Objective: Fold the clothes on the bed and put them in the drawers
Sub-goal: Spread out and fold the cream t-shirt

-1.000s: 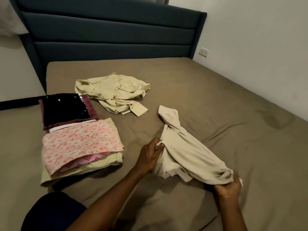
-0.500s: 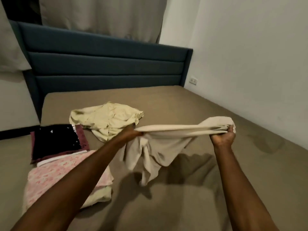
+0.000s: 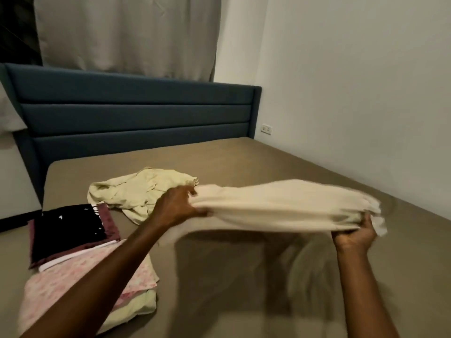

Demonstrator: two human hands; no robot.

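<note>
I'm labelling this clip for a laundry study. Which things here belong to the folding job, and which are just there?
Part of the job:
- cream garment, gripped by left hand and right hand
- crumpled yellow garment
- folded stacks
- bed

Just there:
- blue headboard
- curtain
- wall socket

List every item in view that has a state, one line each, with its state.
cream garment: held up off the bed, stretched between both hands, motion-blurred
left hand: grips one end of the cream garment
right hand: grips the other end
pale yellow garment: crumpled, unfolded on the bed
black garment: folded, on a maroon one
pink floral garment: folded, top of a stack
curtain: drawn
</note>
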